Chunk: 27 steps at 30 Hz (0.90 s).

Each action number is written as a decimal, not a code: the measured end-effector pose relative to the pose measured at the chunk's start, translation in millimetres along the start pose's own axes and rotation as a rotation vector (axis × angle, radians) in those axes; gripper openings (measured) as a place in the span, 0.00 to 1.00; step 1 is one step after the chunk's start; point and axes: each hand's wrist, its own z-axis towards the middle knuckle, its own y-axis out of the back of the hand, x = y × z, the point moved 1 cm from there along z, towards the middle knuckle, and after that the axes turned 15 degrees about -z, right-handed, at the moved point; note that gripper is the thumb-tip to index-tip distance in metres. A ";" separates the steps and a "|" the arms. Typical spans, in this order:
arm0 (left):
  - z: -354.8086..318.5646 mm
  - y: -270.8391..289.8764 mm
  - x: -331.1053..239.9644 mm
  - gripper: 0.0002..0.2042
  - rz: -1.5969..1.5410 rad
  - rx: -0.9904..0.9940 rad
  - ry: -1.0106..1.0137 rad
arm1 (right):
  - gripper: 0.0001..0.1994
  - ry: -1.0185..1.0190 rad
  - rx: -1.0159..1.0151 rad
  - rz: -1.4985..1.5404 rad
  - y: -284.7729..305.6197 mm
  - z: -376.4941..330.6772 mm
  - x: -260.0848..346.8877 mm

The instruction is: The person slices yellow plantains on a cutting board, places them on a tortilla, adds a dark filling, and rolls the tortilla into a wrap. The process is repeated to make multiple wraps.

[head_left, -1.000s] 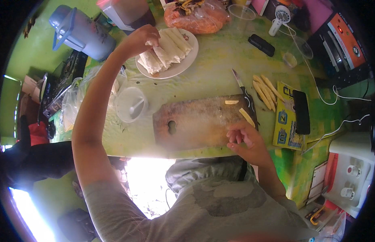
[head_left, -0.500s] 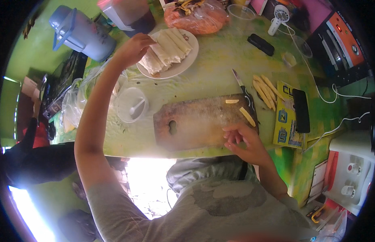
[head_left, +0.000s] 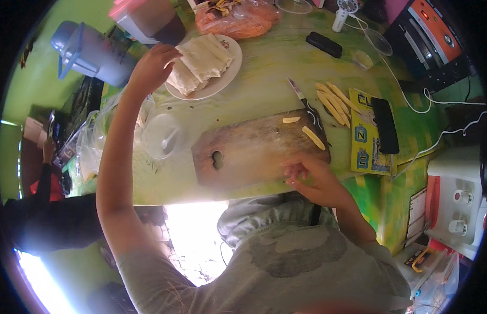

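A white plate (head_left: 234,70) at the far left of centre bears several pale, thin-skinned rolls (head_left: 204,60) laid side by side. My left hand (head_left: 157,65) is at the plate's left edge, beside the rolls, its fingers loosely bent and no roll seen in them. Low over the front right of a worn wooden cutting board (head_left: 248,152), my right hand (head_left: 311,178) holds nothing; its fingers are half curled, thumb apart. Two pale yellow strips, one short (head_left: 291,120) and one longer (head_left: 313,137), lie on the board. A knife (head_left: 305,102) rests with its handle over the board's far right corner.
Several yellow strips (head_left: 335,104) lie right of the knife, beside a yellow printed sheet (head_left: 361,138) under a dark phone-like slab (head_left: 385,125). A white tub with a spoon (head_left: 162,137) stands left of the board. Behind are a jug (head_left: 149,23), a blue flask (head_left: 97,55) and an orange-filled bag (head_left: 238,21).
My left hand has drawn slightly left, away from the rolls. My right hand stays near the board's front right edge. The whole view has shifted a little.
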 end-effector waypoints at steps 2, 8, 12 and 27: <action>0.3 -5.5 5.0 0.15 -0.013 0.004 -0.020 | 0.19 0.003 0.011 0.019 1.1 -0.9 1.2; 17.2 -13.4 4.4 0.17 -0.023 0.132 -0.050 | 0.16 0.029 -0.024 0.012 0.6 -0.9 1.5; 29.5 -19.5 8.0 0.15 -0.027 0.177 -0.105 | 0.17 0.034 -0.026 0.013 2.9 -1.3 -1.1; 57.6 -24.2 9.3 0.22 0.271 0.321 -0.212 | 0.19 0.022 -0.017 -0.002 2.5 0.6 -0.2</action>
